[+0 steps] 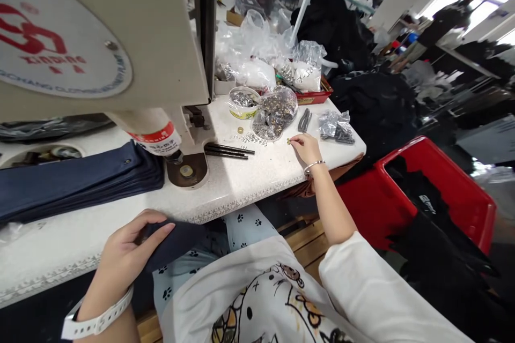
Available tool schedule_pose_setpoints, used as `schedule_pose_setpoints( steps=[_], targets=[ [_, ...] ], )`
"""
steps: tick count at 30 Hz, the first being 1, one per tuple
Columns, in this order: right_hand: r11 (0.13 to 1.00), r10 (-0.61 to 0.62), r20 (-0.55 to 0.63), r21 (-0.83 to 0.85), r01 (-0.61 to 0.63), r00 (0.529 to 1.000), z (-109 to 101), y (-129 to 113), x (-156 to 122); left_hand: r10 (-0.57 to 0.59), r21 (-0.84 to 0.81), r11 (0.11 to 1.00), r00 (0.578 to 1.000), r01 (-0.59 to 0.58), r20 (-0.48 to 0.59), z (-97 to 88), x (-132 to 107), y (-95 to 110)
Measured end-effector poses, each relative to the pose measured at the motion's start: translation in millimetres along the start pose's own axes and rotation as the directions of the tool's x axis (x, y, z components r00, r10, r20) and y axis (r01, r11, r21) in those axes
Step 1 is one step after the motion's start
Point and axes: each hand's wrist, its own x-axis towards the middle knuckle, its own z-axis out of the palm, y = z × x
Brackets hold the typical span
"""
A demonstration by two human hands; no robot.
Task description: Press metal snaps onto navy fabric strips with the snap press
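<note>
My right hand [306, 148] reaches out over the white table [257, 171] and pinches a small brass-coloured metal piece [288, 141] at its fingertips, next to a clear bag of metal snaps [276, 112]. My left hand [126, 249] rests at the near table edge, fingers wrapped on a fold of dark navy fabric [177, 241] that hangs toward my lap. A snap press machine [100, 37] stands at the left, its nozzle [159, 139] above a round metal die [186, 171].
A stack of navy fabric [72, 185] lies left of the die. Two dark rods [229, 150], a bowl of snaps [242, 102], more plastic bags [336, 127] and a red tray [314, 97] crowd the far table. A red bin [422, 193] of black garments stands right.
</note>
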Motion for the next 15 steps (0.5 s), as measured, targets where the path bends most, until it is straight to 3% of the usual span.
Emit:
schedule_pose_setpoints(
  steps=[8,11,13,15],
  targets=[
    [0.997,-0.001,-0.105,0.080,0.010,0.994,-3,-10,0,0.024,-0.037,0.999,1.000,-0.024,0.011,1.2,2,1],
    [0.935,-0.022,-0.088,0.350,0.052,0.996,-1,-48,-12,0.047,-0.078,0.996,0.999,-0.045,0.024,2.5,1,-1],
    [0.843,-0.101,0.043,0.534,0.063,0.994,9,-85,-26,0.047,-0.101,0.994,0.998,-0.043,0.034,2.9,1,-1],
    [0.791,-0.223,0.138,0.604,0.097,0.965,24,-125,-41,0.040,-0.108,0.993,0.998,-0.035,0.041,3.0,0,0]
  ],
)
